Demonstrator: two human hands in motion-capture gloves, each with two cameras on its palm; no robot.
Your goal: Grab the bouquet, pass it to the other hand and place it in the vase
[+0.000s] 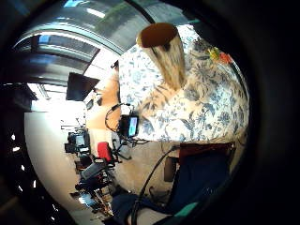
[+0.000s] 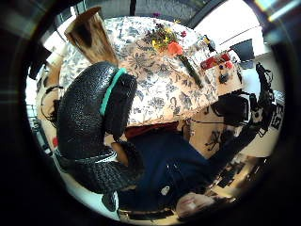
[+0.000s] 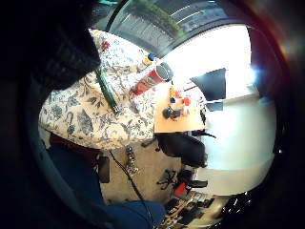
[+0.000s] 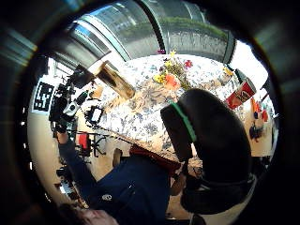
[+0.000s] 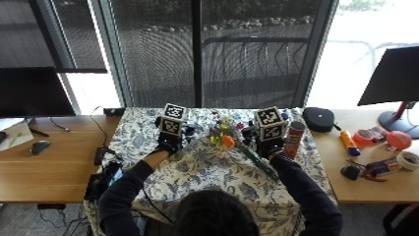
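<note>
A bouquet (image 5: 227,140) with an orange bloom, small yellow and purple flowers and green stems lies on the floral tablecloth (image 5: 203,172) between my hands, stems pointing toward my right side. My left hand (image 5: 169,141) hovers left of it, fingers loosely curled and holding nothing (image 2: 94,127). To the right of the flowers is my right hand (image 5: 268,143), also holding nothing (image 4: 211,140). The tall vase (image 1: 164,51) stands upright on the cloth beyond my left hand; the outside view hides it. The bouquet (image 2: 170,46) also shows in both thumb side views (image 4: 171,76).
A red tube can (image 5: 294,139) stands just right of my right hand. A black pouch (image 5: 319,118), tape rolls and small items lie on the wooden desk (image 5: 373,184) at right. Monitors stand at the far left (image 5: 33,91) and far right (image 5: 396,78).
</note>
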